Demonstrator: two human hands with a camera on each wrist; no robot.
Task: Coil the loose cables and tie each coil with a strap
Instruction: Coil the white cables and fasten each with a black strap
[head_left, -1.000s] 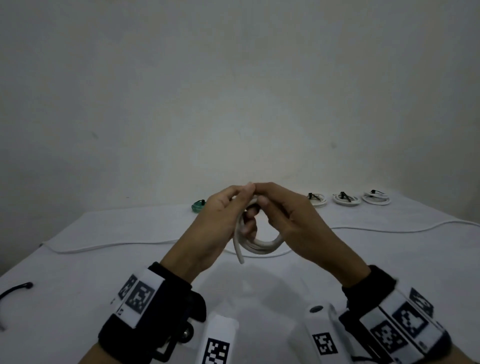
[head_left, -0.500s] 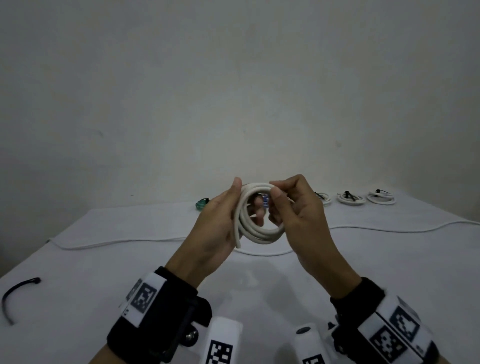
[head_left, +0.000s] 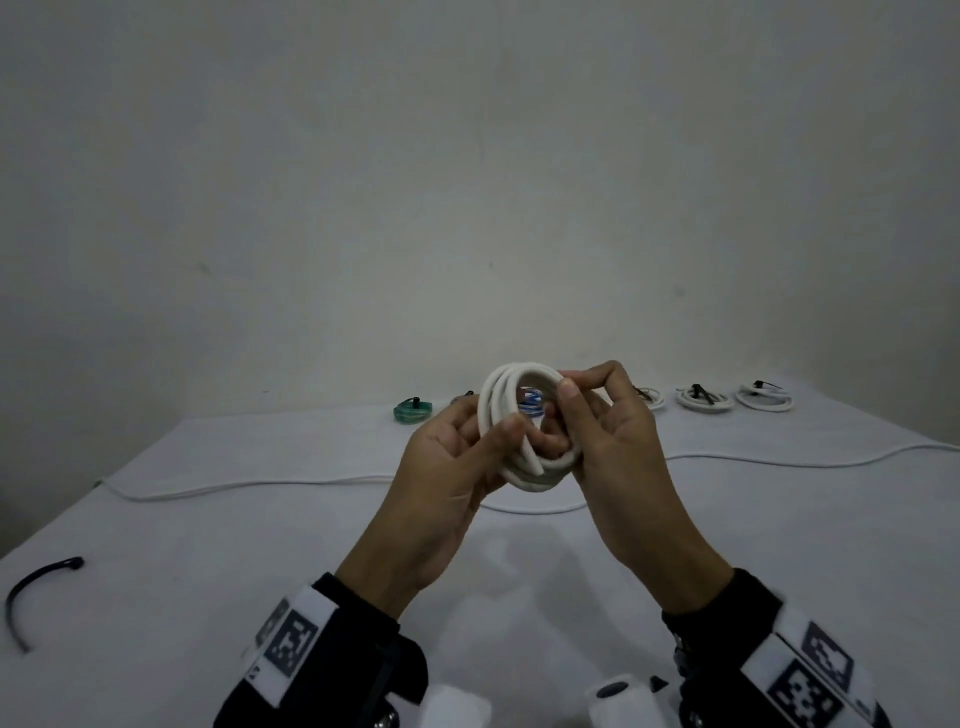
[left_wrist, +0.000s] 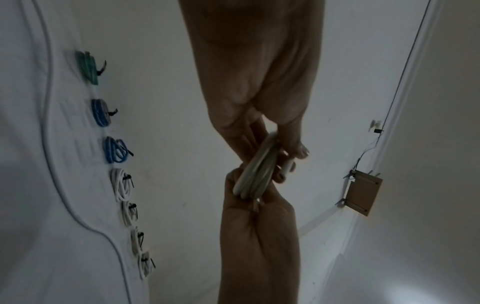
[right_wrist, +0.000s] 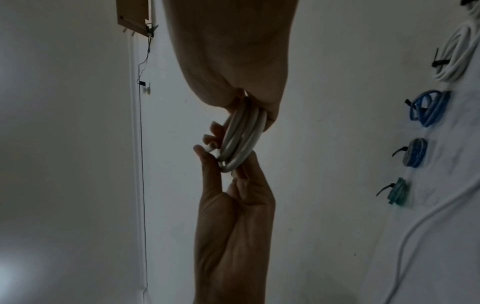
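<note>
Your left hand (head_left: 457, 467) and right hand (head_left: 608, 441) both pinch the white cable coil (head_left: 519, 431), held upright above the table (head_left: 779, 545), fingers curled round its loops. A black strap (head_left: 31, 587) lies far left; tied coils (head_left: 704, 399) sit at the back.

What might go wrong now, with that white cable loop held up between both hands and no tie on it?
The coiled white cable has no strap yet, and its cut end sticks out, so the loops may spring open if either grip eases. The only loose curved black strap lies far left on the white table; reaching for it leaves one hand holding the coil.
</note>
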